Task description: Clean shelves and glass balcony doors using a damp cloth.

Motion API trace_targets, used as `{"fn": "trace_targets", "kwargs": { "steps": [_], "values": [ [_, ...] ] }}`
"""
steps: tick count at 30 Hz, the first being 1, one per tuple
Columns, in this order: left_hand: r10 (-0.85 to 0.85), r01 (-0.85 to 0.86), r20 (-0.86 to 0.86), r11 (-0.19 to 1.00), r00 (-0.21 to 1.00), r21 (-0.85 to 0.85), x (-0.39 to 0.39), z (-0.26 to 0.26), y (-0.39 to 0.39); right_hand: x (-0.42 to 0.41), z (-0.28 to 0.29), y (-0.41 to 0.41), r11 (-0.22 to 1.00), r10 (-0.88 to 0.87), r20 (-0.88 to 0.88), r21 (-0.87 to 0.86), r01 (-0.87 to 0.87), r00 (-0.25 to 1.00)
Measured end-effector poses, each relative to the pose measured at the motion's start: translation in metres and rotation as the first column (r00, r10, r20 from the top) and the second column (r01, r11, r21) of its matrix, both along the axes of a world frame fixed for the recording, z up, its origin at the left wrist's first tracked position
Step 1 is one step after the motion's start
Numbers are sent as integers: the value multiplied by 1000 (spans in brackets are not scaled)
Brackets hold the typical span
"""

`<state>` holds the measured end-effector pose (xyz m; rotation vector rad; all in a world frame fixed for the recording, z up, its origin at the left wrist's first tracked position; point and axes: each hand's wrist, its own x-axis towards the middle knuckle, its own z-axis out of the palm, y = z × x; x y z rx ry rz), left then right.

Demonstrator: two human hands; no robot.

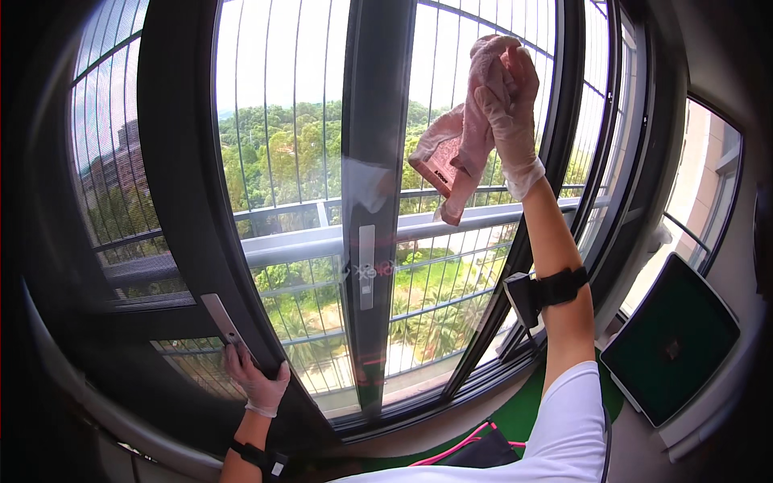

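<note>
My right hand [510, 115], in a thin translucent glove, holds a bunched pink terry cloth [477, 121] high against the window pane [447, 253]. Loose ends of the cloth hang below and to the left of the fingers; one corner bears dark writing. Lower left, my gloved left hand [256, 377] grips the dark frame [266, 326] of a sliding panel. Its fingers lie just under a silver handle plate [222, 320], and its thumb is at the frame's right edge. Another light handle plate [366, 265] sits on the dark upright in the middle.
Outside the glass run a metal railing [296, 241] and thin vertical bars. A dark-faced panel with a white rim [670, 338] stands at the right. Below the window lie a green mat [513, 416] and a dark item with pink cords [483, 450].
</note>
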<state>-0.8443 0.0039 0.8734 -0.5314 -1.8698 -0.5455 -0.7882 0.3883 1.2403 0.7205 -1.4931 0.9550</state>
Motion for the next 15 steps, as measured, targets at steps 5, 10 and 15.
{"fn": "trace_targets", "kwargs": {
  "steps": [5, 10, 15],
  "values": [
    [-24, 24, -37, 1000, 999, 0, -5, -3, 8, -47, 11, 26, 625, -713, -317, 117, 772, 625],
    [45, -45, -11, 999, 999, -15, -7, -8, 1, -60, -146, -71, 400, -535, -201, 795, 456, 821],
    [64, -64, -3, 998, 998, -10, -6, -6, 2, -68, -108, -45, 229, -447, -518, 722, 653, 729]
  ]
}}
